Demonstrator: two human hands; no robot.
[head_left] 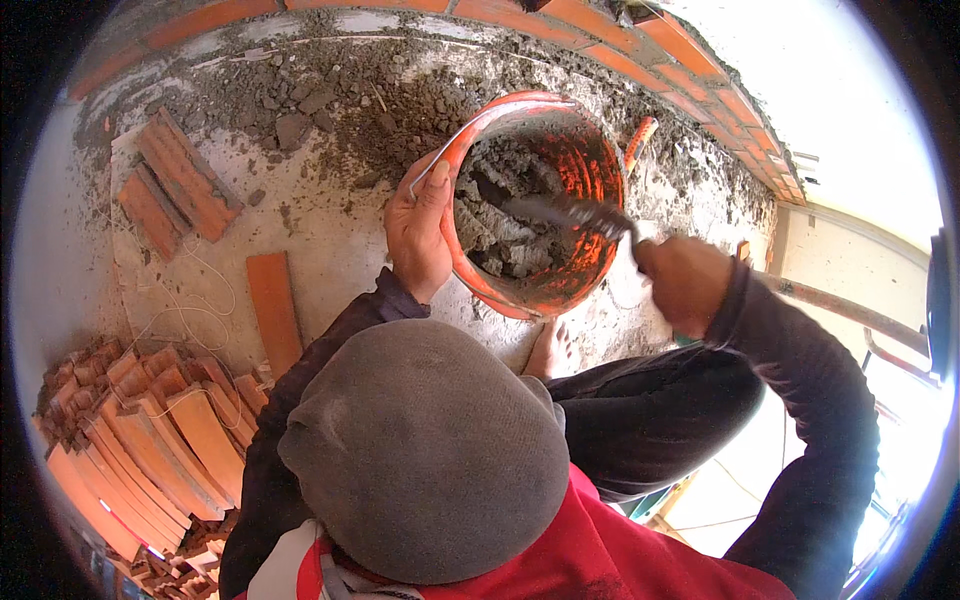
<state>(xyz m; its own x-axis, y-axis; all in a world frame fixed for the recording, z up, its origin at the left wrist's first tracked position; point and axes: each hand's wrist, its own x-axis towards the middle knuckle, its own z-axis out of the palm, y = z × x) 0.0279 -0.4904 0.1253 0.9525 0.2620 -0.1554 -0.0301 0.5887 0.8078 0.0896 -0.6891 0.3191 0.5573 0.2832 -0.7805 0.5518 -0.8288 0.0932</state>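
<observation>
Your left hand [418, 228] clamps the rim of the orange bucket [535, 200], thumb outside and fingers over the edge; your right hand [685, 280] is fisted round the trowel [560, 212] handle. That bucket sits on the gritty slab [330, 230] below the brick wall [640, 40]. Judged heavy with wet, stiff mortar [500, 215]; the slick rim or wire bail gives the best hold. No labels or signs show.

Bucket [535, 205] between the hands: left hand [420, 230] on its rim, right hand [685, 280] just beside it. Trowel [560, 212] lies inside (in mortar [500, 215]). Brick pieces [150, 450] left of the left hand; wall [600, 40] beyond.
</observation>
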